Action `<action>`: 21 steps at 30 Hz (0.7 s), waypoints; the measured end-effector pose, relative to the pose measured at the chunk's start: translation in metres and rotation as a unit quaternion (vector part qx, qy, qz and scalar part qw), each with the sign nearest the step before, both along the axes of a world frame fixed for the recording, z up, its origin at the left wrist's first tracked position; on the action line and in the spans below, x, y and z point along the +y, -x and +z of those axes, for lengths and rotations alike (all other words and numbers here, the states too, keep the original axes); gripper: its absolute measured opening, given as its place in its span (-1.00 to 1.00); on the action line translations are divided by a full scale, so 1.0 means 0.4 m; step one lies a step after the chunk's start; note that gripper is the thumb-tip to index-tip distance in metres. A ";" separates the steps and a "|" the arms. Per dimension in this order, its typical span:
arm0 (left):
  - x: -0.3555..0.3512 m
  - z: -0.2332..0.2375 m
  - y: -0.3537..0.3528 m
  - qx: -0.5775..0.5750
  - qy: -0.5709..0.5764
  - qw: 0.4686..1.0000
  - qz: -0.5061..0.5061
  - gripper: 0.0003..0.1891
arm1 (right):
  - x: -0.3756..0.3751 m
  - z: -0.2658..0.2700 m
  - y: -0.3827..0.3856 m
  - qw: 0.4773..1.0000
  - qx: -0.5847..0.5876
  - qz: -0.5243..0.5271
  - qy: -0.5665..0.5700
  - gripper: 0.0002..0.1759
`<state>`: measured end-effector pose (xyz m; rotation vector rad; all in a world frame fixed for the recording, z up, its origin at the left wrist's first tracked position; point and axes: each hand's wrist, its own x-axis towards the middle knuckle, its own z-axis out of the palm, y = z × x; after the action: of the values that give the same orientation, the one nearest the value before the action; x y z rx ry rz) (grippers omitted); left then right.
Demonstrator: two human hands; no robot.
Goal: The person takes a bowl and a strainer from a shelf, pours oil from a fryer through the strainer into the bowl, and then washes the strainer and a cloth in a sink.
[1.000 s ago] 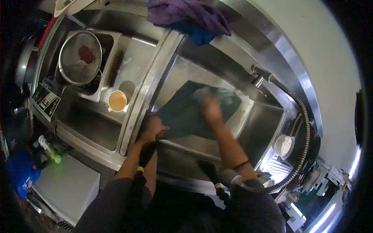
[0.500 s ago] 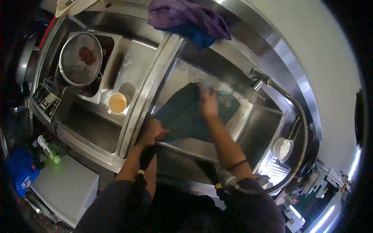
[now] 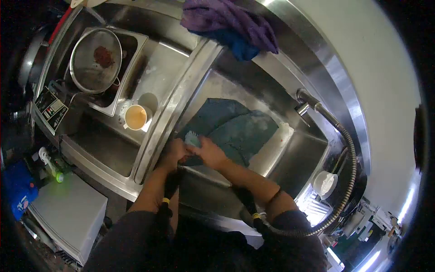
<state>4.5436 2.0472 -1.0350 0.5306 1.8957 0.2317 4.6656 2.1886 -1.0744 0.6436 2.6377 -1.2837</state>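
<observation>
A dark green cloth [image 3: 240, 131] lies spread across the right sink basin. At its lower left corner my left hand [image 3: 176, 152] is closed on the cloth's edge. My right hand [image 3: 208, 152] is right beside it, closed around a small pale brush [image 3: 192, 138], whose light bristles show above the fingers. The brush rests against the cloth near my left hand.
A cup of light brown liquid [image 3: 135, 117] and a round strainer [image 3: 96, 60] stand in the left sink. Purple and blue cloths [image 3: 231, 22] hang over the back edge. A metal hose [image 3: 352, 158] curves on the right, near a white tub [image 3: 325, 183].
My right hand has moved from the middle of the cloth down and left, close to my left hand, with the brush. The view has shifted slightly.
</observation>
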 end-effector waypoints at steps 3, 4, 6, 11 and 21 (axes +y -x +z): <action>-0.005 -0.037 0.008 -0.062 0.040 0.997 0.032 -0.64 | 0.153 -0.083 0.053 0.999 -0.011 0.014 -0.035 -0.46; -0.015 -0.048 -0.005 -0.094 0.053 0.993 0.036 -0.65 | 0.196 -0.024 0.080 0.999 -0.015 -0.030 -0.031 -0.54; -0.023 -0.047 -0.012 -0.058 0.022 0.998 0.004 -0.63 | 0.244 0.090 0.120 0.995 0.009 -0.054 -0.087 -0.60; -0.021 -0.038 -0.014 -0.053 -0.022 0.998 0.041 -0.65 | 0.007 -0.001 0.033 0.995 0.080 0.058 -0.027 -0.57; -0.026 -0.047 -0.006 0.048 -0.053 0.994 -0.078 -0.59 | 0.005 0.080 0.061 0.994 0.034 -0.062 -0.087 -0.50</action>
<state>4.5459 2.0368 -1.0537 0.7704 1.9306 0.2086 4.6413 2.1905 -1.0425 0.8147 2.8281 -1.1339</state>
